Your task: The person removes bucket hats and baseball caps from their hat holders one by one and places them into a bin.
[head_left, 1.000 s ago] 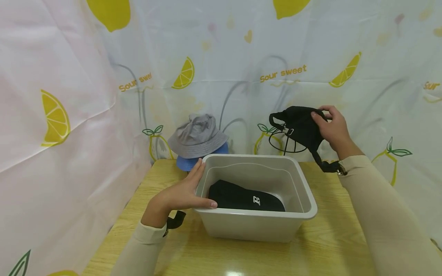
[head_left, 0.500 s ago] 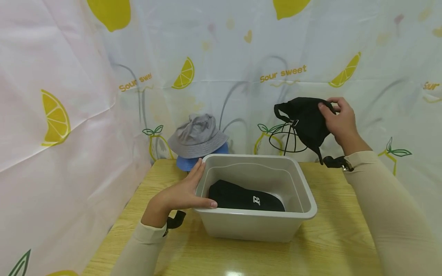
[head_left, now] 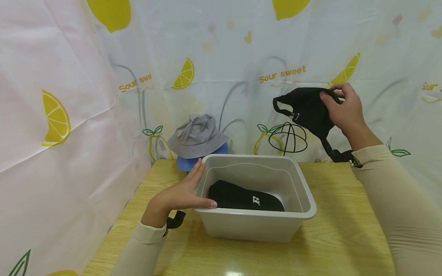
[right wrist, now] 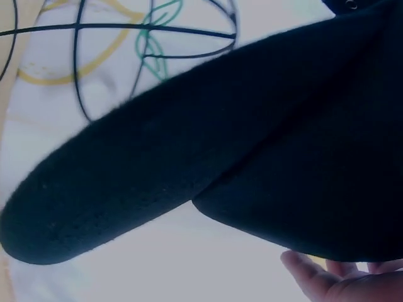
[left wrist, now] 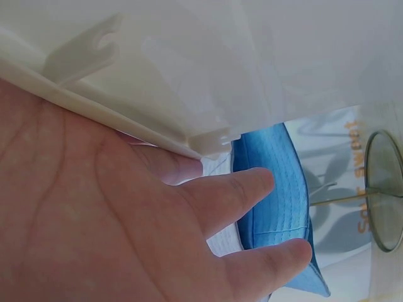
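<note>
High at the back right, my right hand [head_left: 345, 109] pinches a black baseball cap [head_left: 307, 109] at its top edge; its back strap with a metal buckle hangs to the left. The right wrist view shows this cap's [right wrist: 126, 170] dark brim up close, fingertips touching its edge. My left hand [head_left: 177, 195] rests on the left end of a beige plastic bin [head_left: 252, 226], thumb over the front rim and fingers straight along the outside. Inside the bin lies another black cap [head_left: 238, 197] with a white letter R. In the left wrist view the fingers [left wrist: 236, 195] stay extended beneath the rim.
A black wire hat stand [head_left: 288, 138] rises behind the bin, below the held cap. At the back left, a grey bucket hat [head_left: 198, 138] sits atop a blue hat [head_left: 186, 163]. A lemon-printed curtain [head_left: 221, 46] backs the wooden table [head_left: 335, 214].
My right hand has moved up and to the right with the black baseball cap, lifting it off the wire stand, whose dome now shows fully. My left hand and the bin stay put.
</note>
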Demonstrator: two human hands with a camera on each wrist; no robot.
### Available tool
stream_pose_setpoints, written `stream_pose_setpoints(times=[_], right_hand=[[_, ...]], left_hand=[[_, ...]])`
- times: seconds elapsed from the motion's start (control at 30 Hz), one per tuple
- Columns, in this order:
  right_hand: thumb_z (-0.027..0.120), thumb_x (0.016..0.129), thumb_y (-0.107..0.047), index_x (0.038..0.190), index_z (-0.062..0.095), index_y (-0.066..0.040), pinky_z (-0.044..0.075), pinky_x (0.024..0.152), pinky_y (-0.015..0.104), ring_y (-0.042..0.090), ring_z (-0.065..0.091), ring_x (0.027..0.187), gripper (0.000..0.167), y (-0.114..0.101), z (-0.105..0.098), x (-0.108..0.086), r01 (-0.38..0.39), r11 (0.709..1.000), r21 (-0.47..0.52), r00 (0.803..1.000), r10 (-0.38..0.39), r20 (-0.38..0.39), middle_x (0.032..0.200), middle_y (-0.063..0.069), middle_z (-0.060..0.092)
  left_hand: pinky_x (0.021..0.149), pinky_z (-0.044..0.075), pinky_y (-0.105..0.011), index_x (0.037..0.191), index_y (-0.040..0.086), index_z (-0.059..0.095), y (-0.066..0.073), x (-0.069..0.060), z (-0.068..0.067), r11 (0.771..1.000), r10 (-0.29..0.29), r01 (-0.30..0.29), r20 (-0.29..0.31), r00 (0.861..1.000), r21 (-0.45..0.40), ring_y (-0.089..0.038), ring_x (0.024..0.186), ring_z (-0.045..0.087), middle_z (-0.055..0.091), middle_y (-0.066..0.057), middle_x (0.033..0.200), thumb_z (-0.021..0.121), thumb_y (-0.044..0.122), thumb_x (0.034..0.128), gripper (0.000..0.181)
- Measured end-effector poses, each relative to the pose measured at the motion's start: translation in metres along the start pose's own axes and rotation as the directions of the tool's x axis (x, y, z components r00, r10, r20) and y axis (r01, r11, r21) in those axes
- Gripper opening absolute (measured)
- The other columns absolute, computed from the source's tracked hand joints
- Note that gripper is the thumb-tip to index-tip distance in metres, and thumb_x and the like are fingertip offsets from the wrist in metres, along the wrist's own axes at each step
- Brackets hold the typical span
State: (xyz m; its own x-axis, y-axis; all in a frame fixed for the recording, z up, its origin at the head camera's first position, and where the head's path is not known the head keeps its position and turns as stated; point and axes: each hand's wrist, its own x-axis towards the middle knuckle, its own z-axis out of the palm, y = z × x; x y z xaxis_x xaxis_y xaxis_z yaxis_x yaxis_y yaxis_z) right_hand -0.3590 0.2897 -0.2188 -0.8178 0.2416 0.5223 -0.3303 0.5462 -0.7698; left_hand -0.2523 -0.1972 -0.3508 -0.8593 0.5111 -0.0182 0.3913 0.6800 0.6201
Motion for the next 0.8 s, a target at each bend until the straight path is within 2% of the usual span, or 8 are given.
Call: stream_pose_setpoints(times=[0.17,0.53,0.8], right_hand=[[0.067,0.097,-0.046,0.11,0.057,-0.038,0.048,0.063,0.015,0.001,0.06,0.078,0.019,-0.013,-0.003,0.0,0.027,0.999,0.041,1.0,-0.027,0.002,0.103,-0.018,0.055],[0.068,0.097,-0.044,0.112,0.056,-0.037,0.047,0.064,0.018,0.003,0.061,0.072,0.021,-0.048,-0.011,-0.012,0.072,0.996,0.045,0.997,-0.073,0.008,0.098,-0.016,0.058],[0.065,0.098,-0.048,0.115,0.053,-0.038,0.049,0.063,0.022,0.009,0.062,0.071,0.023,-0.066,-0.013,-0.023,0.068,0.998,0.006,0.993,-0.068,0.094,0.102,-0.011,0.06]], left_hand=[[0.123,0.024,-0.063,0.167,0.018,-0.009,0.0,0.0,0.0,1.0,0.0,0.0,0.002,1.0,-0.005,-0.034,0.161,-0.001,-0.022,0.0,0.173,0.08,0.066,0.0785,0.134],[0.124,0.024,-0.061,0.167,0.016,-0.009,0.001,-0.001,0.0,1.0,0.016,-0.016,-0.002,1.0,0.003,-0.032,0.161,-0.003,-0.023,-0.001,0.173,0.08,0.065,0.0791,0.134],[0.125,0.022,-0.06,0.167,0.013,-0.007,0.001,-0.001,-0.001,0.999,0.031,-0.031,-0.006,1.0,0.015,-0.03,0.161,-0.006,-0.022,-0.003,0.173,0.08,0.065,0.0799,0.134]])
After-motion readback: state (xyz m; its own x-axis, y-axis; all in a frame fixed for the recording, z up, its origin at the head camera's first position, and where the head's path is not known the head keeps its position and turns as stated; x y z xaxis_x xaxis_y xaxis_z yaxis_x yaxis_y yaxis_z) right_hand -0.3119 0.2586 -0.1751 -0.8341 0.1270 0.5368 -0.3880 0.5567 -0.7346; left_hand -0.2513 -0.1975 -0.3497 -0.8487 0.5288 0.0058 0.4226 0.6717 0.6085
